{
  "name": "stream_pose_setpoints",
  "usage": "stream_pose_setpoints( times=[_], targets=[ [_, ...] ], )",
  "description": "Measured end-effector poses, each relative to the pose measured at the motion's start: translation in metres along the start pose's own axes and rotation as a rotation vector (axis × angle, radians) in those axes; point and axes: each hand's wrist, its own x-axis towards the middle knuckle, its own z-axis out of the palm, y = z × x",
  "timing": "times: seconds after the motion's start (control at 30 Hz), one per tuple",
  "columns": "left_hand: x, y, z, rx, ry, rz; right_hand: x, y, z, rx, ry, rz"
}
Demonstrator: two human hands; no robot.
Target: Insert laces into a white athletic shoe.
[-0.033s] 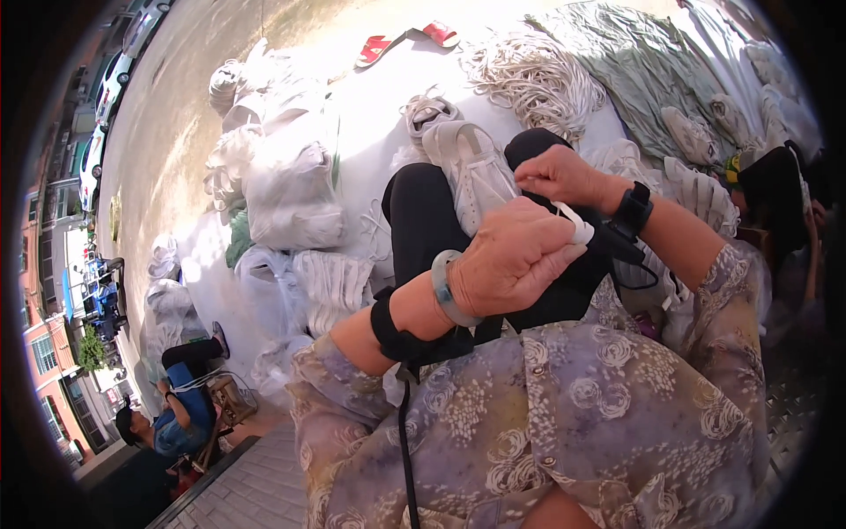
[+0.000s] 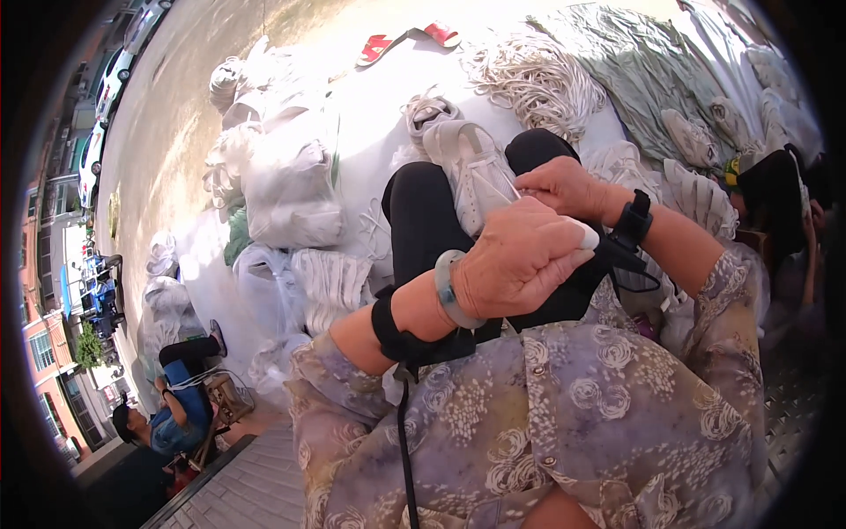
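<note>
Right hand (image 2: 564, 187) has dropped toward the left hand (image 2: 520, 260), which has shifted slightly to 1 o'clock; shoes and bags look unmoved. Left fingers: curled closed, thumb folded against them, with a white cover (image 2: 588, 234) on the tip at their 2 o'clock end. Contents of that fist hidden, can't tell. Right fingers: bent in, tips nearly together, sitting at 1 o'clock from the left hand; a thin white strand shows just beside the tips, can't tell if it's pinched. White lace-up sneaker (image 2: 471, 167) is at 11 o'clock from the left hand, between the dark-trousered knees, partly covered by that hand at its lower end. Second light shoe (image 2: 430, 115) just past it at 11. Lace heap (image 2: 538, 79) at 12, red sandals (image 2: 410, 40) at 11, stuffed white bag (image 2: 295, 194) between 9 and 10.
</note>
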Motion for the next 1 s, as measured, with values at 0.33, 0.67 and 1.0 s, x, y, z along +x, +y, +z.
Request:
stream_pose_setpoints(
  times=[0.33,0.67,1.0],
  targets=[
    [-0.02,0.012,0.0,0.087,-0.195,0.064,0.02,-0.04,0.03,0.082,0.018,-0.02],
    [-0.129,-0.001,-0.076,0.391,0.031,-0.423,-0.117,0.036,-0.068,-0.143,0.149,0.615],
    [-0.262,-0.053,-0.147,1.177,0.149,-1.117,-0.108,0.017,-0.048,-0.398,0.071,0.296]
  ],
)
